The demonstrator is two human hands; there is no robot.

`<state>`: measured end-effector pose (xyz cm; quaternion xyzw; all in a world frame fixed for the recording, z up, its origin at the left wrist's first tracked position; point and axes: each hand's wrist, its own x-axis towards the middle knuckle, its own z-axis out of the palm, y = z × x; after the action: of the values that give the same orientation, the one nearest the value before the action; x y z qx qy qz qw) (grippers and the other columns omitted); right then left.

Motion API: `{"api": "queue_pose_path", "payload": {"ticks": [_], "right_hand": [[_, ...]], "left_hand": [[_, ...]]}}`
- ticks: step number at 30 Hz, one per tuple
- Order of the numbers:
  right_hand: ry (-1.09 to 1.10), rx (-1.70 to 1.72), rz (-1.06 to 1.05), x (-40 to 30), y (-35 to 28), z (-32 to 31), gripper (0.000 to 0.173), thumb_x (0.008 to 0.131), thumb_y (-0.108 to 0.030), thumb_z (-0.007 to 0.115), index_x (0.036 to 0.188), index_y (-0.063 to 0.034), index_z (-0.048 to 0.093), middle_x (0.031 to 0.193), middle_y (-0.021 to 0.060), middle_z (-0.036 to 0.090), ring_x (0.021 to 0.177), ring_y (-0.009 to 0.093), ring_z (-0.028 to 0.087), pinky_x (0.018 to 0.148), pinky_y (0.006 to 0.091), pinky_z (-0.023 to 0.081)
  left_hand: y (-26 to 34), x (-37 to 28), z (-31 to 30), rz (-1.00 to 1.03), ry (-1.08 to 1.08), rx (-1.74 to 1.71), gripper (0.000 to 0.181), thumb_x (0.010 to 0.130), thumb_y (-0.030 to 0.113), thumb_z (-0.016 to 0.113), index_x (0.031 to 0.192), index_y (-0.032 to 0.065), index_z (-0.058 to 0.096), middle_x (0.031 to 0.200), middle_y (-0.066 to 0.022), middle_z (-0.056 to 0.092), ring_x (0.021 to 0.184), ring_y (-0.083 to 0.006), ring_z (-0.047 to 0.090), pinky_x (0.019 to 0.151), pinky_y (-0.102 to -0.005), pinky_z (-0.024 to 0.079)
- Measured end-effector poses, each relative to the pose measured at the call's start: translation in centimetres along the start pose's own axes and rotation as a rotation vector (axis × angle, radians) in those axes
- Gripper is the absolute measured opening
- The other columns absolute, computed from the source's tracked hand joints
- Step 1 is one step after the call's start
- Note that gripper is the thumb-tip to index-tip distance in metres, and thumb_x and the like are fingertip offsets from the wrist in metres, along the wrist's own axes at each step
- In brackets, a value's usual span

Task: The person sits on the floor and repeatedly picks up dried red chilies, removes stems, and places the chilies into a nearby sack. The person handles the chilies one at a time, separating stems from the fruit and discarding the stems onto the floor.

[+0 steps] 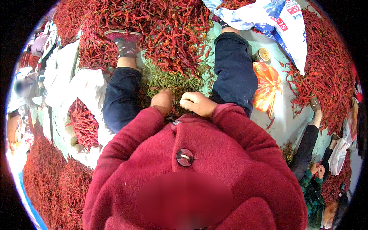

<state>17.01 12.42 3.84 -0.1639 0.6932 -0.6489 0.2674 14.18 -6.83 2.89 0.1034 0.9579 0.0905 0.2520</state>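
My left hand point(162, 101) and my right hand point(198, 103) are held close together in front of my coat, between my knees. The fingers of both are curled inward; whether they pinch anything is hidden. Just beyond and beneath them lies a heap of greenish chilli stems point(168, 82). A large spread of wrinkled red chilli peppers point(172, 37) begins past the stems and reaches around my left shoe.
Left of me, an open white sack point(90, 86) holds red chillies point(83, 123). On my right are a can point(262, 55), an orange-striped plastic bag point(266, 86) and a printed white sack point(293, 37). Another chilli heap point(327, 69) lies beyond. Another person's hands point(317, 169) show at lower right.
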Motion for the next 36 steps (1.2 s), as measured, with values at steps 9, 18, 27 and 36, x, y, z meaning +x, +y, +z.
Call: {"api": "queue_pose_path", "payload": {"ticks": [9,18,27,36], "right_hand": [[0.151,0.212,0.244,2.2,3.3,-1.6,0.019,0.085,-0.025,0.061,0.086,-0.0052,0.06,0.072,-0.0038,0.052,0.066,0.006,0.046,0.06,0.0226,0.04],[0.088,0.218,0.29,2.7,4.9,-1.7,0.019,0.086,-0.018,0.053,0.092,-0.0023,0.062,0.072,-0.0019,0.056,0.064,0.005,0.048,0.06,0.0218,0.04],[0.117,0.32,0.371,2.6,5.4,-1.7,0.02,0.087,-0.022,0.052,0.092,-0.0046,0.061,0.069,-0.0011,0.056,0.057,0.007,0.047,0.053,0.0234,0.04],[0.154,0.279,0.401,2.4,6.7,-1.6,0.018,0.086,-0.021,0.054,0.092,-0.0054,0.06,0.068,-0.0016,0.055,0.054,0.007,0.046,0.05,0.0231,0.039]], "left_hand": [[-10.8,8.5,2.7,-0.189,0.268,-0.58,0.035,0.075,0.018,0.064,0.104,-0.0018,0.059,0.097,-0.0214,0.063,0.089,-0.0312,0.061,0.079,-0.0357,0.047],[-11.5,15.9,0.6,-0.133,0.372,-0.355,0.034,0.077,0.027,0.064,0.097,-0.0008,0.063,0.088,-0.0183,0.065,0.082,-0.0306,0.063,0.073,-0.036,0.048],[-10.7,11.7,0.5,-0.391,0.236,-1.005,0.026,0.08,0.019,0.063,0.098,0.0005,0.065,0.074,-0.0041,0.062,0.066,-0.0115,0.054,0.061,-0.0282,0.044],[-7.6,14.7,-0.4,-0.284,0.328,-0.711,0.038,0.078,0.027,0.065,0.105,0.0012,0.063,0.089,-0.0138,0.066,0.081,-0.0239,0.062,0.072,-0.0347,0.047]]}}
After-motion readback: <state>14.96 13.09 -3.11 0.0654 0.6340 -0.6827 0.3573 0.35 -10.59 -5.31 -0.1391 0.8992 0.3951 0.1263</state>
